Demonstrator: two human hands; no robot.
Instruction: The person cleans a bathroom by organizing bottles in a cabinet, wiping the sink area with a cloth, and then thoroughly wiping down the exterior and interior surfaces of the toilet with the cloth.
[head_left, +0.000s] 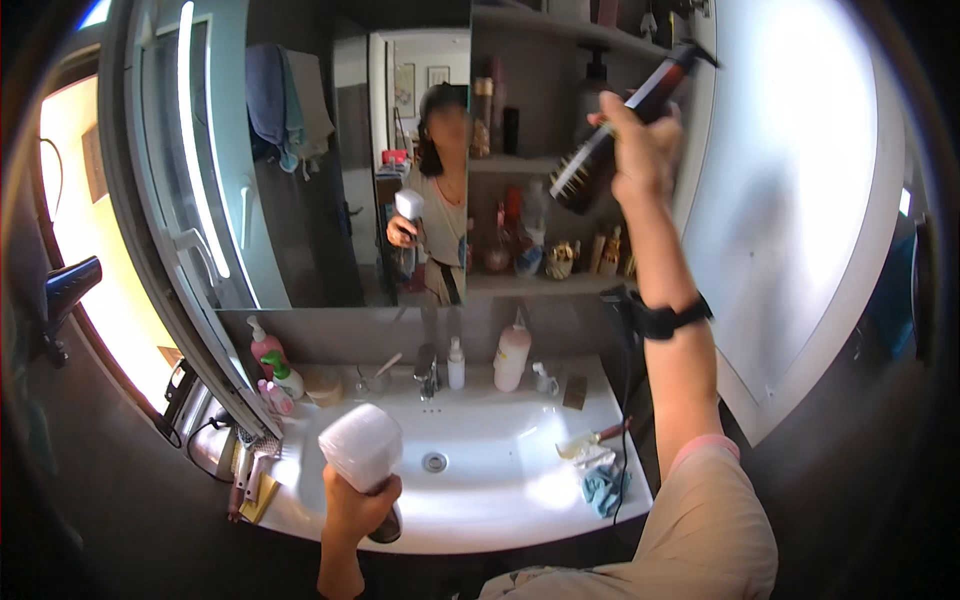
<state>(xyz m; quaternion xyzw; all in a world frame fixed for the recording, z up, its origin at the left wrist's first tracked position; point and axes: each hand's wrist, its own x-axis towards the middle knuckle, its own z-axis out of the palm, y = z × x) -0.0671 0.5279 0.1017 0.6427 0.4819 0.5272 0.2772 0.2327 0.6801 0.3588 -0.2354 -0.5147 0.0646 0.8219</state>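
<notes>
My left hand (352, 512) is low over the front left of the white sink (500, 515). Its fingers wrap round an object with a broad, rounded white top (362, 445) and a dark lower end; its kind is unclear. My right hand (648, 150) is raised at the upper right, before the open shelves of a wall cabinet (515, 168). A dark pump bottle (588, 172) is gripped in it, tilted with the pump up to the right. Behind that bottle, another dark pump bottle (594, 70) stands on a shelf.
A cabinet door (800, 200) stands swung out at right, beside my right arm. Along the sink's back are a faucet (427, 372), a small white bottle (456, 364) and a pale pink bottle (512, 356). A blue cloth (602, 490) lies on the right rim. Brushes (258, 470) lie at left.
</notes>
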